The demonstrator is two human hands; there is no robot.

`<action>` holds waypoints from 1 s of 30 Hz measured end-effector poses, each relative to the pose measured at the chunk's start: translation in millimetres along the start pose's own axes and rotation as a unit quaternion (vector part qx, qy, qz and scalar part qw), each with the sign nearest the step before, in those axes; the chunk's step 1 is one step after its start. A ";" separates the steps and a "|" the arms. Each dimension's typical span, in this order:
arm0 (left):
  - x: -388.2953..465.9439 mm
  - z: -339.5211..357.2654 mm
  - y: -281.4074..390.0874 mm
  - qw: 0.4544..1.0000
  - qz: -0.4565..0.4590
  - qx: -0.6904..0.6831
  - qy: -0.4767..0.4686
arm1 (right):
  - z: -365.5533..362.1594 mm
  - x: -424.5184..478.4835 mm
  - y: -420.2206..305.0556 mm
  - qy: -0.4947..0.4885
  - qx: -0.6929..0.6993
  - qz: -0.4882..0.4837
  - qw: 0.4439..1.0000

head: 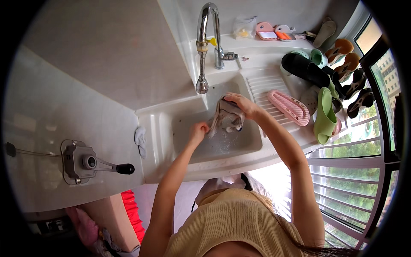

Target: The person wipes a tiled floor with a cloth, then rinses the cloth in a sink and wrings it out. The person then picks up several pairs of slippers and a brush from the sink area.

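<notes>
A wet, greyish-beige cloth item [227, 117] hangs over the laundry sink [192, 151], bunched and folded; its exact kind cannot be told. My right hand [240, 104] grips its upper edge, fingers curled over the top. Lower and to the left, my left hand [199, 130] is closed on a pinched end of the fabric. Beneath the cloth, the basin holds some water with splashes and ripples. A chrome gooseneck faucet [208, 25] rises behind, its spray head [202, 86] just above and left of the cloth. No stream from it is visible.
A grey sock-like cloth [140, 141] lies on the sink's left ledge. Right of the basin, a ribbed washboard [266, 83] carries a pink slipper [289, 107]. Beyond are a green slipper [325, 115], a black slipper [305, 70] and several shoes. Whale-shaped soap dishes [267, 32] stand behind. A wall-mounted crank [106, 165] juts out left.
</notes>
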State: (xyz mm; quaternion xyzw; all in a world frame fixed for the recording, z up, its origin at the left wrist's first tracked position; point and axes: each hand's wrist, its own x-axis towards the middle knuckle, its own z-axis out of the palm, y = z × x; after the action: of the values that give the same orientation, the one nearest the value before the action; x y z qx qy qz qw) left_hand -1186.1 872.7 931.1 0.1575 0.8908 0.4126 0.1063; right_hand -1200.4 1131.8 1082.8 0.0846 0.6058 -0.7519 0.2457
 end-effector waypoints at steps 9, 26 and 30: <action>-2.2 -18.2 -61.4 0.899 0.153 0.411 -0.008 | -45.0 3.7 61.2 0.009 -0.147 -0.024 0.989; 30.2 -40.4 -18.4 0.933 0.005 0.238 -0.268 | -81.5 79.6 230.0 0.038 -0.786 0.018 0.616; 5.6 -57.0 -15.3 0.922 0.062 0.362 -0.122 | -89.7 82.7 161.0 -0.117 -0.769 -0.069 0.624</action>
State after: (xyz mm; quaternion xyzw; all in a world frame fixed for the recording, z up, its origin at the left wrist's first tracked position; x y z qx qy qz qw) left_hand -1212.5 825.4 955.3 0.2891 0.9481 0.0455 0.1240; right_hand -1211.2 1171.8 885.0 -0.2663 0.9337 -0.0300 0.2375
